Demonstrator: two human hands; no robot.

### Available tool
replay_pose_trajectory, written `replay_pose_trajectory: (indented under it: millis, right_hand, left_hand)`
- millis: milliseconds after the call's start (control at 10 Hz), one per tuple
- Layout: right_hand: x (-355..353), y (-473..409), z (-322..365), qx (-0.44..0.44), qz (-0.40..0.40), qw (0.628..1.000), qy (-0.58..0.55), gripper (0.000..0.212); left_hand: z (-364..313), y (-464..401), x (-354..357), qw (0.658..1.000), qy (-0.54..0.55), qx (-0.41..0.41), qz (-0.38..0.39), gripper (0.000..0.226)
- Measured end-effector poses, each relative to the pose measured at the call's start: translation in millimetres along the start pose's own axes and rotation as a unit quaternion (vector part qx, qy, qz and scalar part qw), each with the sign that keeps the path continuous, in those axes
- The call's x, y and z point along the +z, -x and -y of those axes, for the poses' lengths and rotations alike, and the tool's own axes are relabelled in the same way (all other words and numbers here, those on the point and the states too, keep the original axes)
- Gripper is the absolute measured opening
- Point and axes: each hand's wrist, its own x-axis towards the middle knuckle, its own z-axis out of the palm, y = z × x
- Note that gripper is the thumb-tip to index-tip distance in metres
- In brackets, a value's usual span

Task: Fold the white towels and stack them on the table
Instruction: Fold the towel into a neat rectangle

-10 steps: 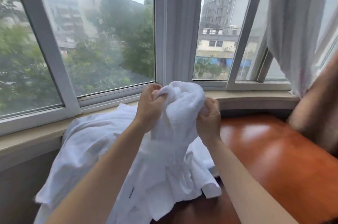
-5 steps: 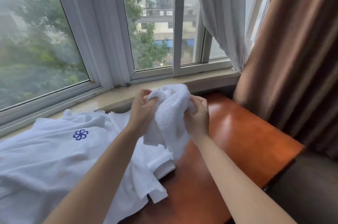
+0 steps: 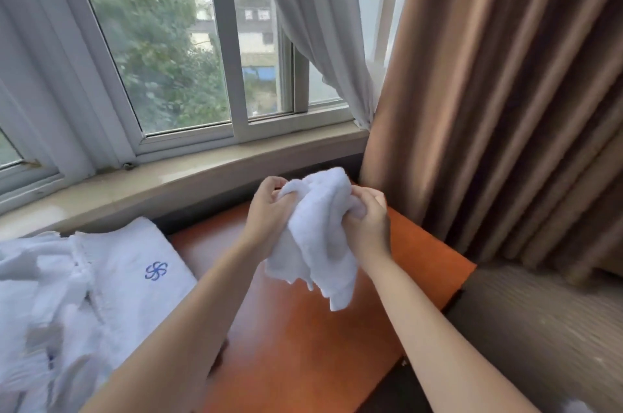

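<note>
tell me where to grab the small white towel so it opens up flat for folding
The small towel hangs bunched between the left hand and right hand, loose edge and corners dangling at the bottom. Probably best: each hand pinches one corner of that free edge, coming from below and either side, then spreads apart over the bare table.

A small white towel [image 3: 318, 237], bunched, is held above the reddish wooden surface [image 3: 303, 338], gripped by the left hand [image 3: 269, 210] and the right hand [image 3: 365, 220]. A pile of white towels [image 3: 84, 294] with a blue emblem [image 3: 156, 270] is seen at left. A brown curtain [image 3: 505, 92] is hung at right beside the window sill [image 3: 168, 176].
</note>
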Motion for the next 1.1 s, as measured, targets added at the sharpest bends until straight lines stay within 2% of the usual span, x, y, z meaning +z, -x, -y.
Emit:
replay_pose_trajectory:
  millis: [100,200,300,400,600,700,800,900,1000,1100]
  right_hand:
    - [-49.6,-35.3,-24.6,0.010,-0.003,1.000,-0.003,0.028]
    - [-100.6,-69.5,-51.4,-0.030,0.005,0.998,0.051,0.021]
    - [-142.1,-106.9,-60.9,-0.050,0.041,0.993,0.101,0.038]
    - [-167.7,-136.5,-76.0,-0.059,0.072,0.987,0.130,0.039]
    - [-165.7,-173.7,-100.0,-0.022,0.155,0.979,0.134,0.040]
    - [-153.0,-185.6,-113.3,-0.003,0.194,0.971,0.136,0.026]
    - [-141.9,-207.8,-123.5,0.018,0.232,0.961,0.147,0.010]
    - [-127.6,-242.4,-130.2,0.065,0.285,0.941,0.174,0.011]
    - [-105.1,-276.4,-134.6,0.100,0.347,0.902,0.238,0.013]
    - [-72.4,-300.2,-132.0,0.111,0.434,0.837,0.314,0.019]
  left_hand:
    - [0.9,-11.5,60.8,1.000,-0.012,-0.016,-0.017,0.009]
    - [-3.8,-24.8,123.3,0.998,-0.036,-0.035,-0.034,0.008]
    - [-7.4,-38.2,176.1,0.997,-0.041,-0.044,-0.057,0.011]
    - [-5.7,-47.6,210.8,0.995,-0.039,-0.068,-0.065,0.015]
    - [12.5,-69.0,229.2,0.987,-0.036,-0.133,-0.086,0.020]
    - [31.0,-90.1,224.0,0.980,-0.063,-0.170,-0.077,0.016]
    - [48.1,-112.3,220.0,0.977,-0.060,-0.199,-0.046,0.027]
    - [64.4,-138.8,214.4,0.975,-0.051,-0.218,-0.009,0.025]
    - [88.4,-165.1,204.5,0.967,-0.022,-0.252,-0.016,0.020]
    - [105.1,-176.8,188.7,0.957,-0.034,-0.289,-0.006,0.020]
